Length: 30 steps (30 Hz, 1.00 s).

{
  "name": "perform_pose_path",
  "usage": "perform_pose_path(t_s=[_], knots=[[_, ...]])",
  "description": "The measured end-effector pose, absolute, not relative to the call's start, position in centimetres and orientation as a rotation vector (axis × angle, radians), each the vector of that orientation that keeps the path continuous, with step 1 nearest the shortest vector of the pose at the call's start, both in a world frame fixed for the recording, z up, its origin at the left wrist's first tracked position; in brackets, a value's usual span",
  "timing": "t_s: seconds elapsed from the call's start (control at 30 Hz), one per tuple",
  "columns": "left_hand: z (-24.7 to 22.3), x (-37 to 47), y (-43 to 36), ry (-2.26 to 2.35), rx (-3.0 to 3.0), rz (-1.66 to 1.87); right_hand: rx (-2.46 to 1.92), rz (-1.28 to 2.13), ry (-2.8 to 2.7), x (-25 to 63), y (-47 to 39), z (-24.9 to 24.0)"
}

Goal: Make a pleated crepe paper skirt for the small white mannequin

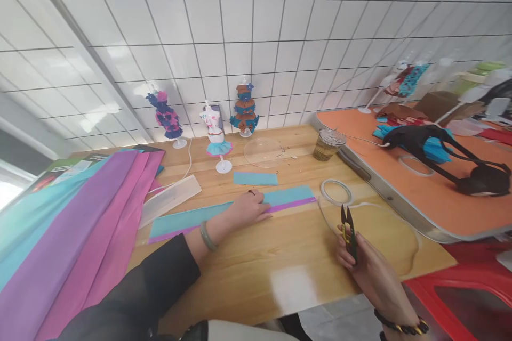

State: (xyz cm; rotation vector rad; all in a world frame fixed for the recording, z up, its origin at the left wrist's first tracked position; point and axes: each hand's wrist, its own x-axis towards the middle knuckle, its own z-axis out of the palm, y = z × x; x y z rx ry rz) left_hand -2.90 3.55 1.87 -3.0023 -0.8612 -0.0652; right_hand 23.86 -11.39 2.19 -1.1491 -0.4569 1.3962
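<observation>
A long light-blue strip (pixel 290 196) with a purple lower edge, looking like crepe paper or thin fabric, lies across the wooden table. My left hand (pixel 248 209) rests palm down on its middle, fingers extended, covering part of it. In my right hand (pixel 368 261) is a pair of dark thread snips (pixel 349 234), held above the table with the blades pointing up and slightly apart. Just beyond the snips lies a white roll of tape (pixel 338 202). A smaller blue rectangle (pixel 255 178) sits behind the strip, and a pale flat ruler-like piece (pixel 172 200) lies to its left.
Small dress forms (pixel 215 136) in colourful outfits stand along the tiled wall. Folded purple, pink and blue sheets (pixel 80 218) cover the left side. A tin (pixel 328 145) stands back right, beside an orange table (pixel 400 170) bearing a black strapped object (pixel 436 157). A red stool (pixel 452 293) is lower right.
</observation>
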Motion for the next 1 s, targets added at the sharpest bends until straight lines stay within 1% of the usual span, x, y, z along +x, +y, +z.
perform_pose_path(t_s=[0.07,0.13,0.3,0.5,0.63,1.0], knots=[[2.2,-2.7,3.5,-0.936,-3.033,-0.091,-1.185,1.389,-0.473,23.2,-11.2,1.6],[2.5,-2.1,3.6,-1.103,-3.077,-0.149,-1.264,1.346,-0.527,22.8,-10.9,0.8],[3.2,0.9,4.7,-1.455,-2.966,-0.137,-1.445,1.249,-0.688,22.4,-10.6,-0.6],[3.4,4.2,5.9,-1.812,-2.955,-0.022,-1.296,1.233,-0.62,22.2,-10.8,-0.8],[3.4,5.7,7.0,-1.864,-3.015,0.057,-1.19,1.266,-0.576,22.3,-10.3,-0.8],[3.9,11.3,7.5,-1.764,-3.145,0.148,-1.083,1.292,-0.567,22.6,-10.3,-0.5]])
